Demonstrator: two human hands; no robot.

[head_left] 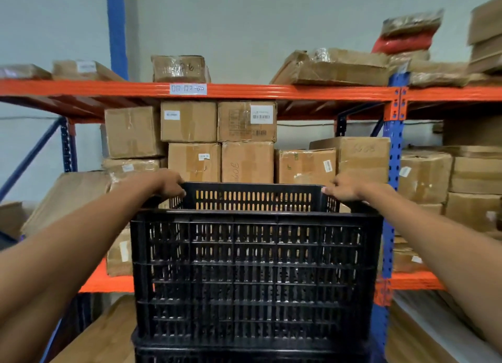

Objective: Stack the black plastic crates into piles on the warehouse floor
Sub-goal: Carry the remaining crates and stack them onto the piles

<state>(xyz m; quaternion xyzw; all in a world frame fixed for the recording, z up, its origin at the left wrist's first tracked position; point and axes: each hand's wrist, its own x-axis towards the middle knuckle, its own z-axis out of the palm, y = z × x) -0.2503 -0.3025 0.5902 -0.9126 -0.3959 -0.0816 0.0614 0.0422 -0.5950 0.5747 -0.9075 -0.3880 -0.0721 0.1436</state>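
A black slotted plastic crate (255, 275) fills the middle of the view, open side up, held out in front of me. My left hand (169, 183) grips its far left top corner and my right hand (343, 190) grips its far right top corner. Both arms reach forward along the crate's sides. Directly beneath it the rim of another black crate (244, 354) shows at the bottom edge. Whether the upper crate rests on the lower one or hangs just above it I cannot tell.
A warehouse rack stands close behind the crate, with orange beams (271, 90) and blue uprights (392, 199). Cardboard boxes (244, 142) crowd its shelves at crate height. Flat cardboard sheets (103, 338) lie low on the left.
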